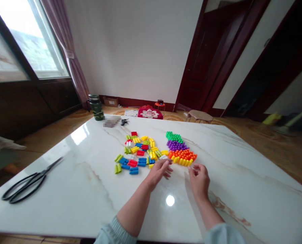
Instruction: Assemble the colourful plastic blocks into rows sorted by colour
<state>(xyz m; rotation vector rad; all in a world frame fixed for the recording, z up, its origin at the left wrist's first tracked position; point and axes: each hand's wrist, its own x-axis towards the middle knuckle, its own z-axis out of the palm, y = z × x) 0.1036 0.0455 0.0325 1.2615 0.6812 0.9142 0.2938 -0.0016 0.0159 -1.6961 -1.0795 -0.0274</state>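
Observation:
My left hand [160, 171] is over the table at the near left end of a row of yellow plastic pegs [182, 161]. Its fingers are loosely bent and apart, with nothing seen in them. By the row's right end is my right hand [200, 179], fingers curled in and thumb against the index finger; whatever it may pinch is hidden. Behind the yellow row stand packed orange pegs [184, 154], then purple pegs [177, 145] and green pegs [174, 137]. Left of them lie loose double-tube plastic pieces [142, 160] in yellow, blue, red, lime and white.
Large black-handled scissors [34, 182] lie on the left of the marble-patterned table [72, 200]. Toward the far left edge are a camouflage flask [96, 107], a blurred-out item [111, 121] and keys [124, 121]. Past the table stands a round stool [199, 115].

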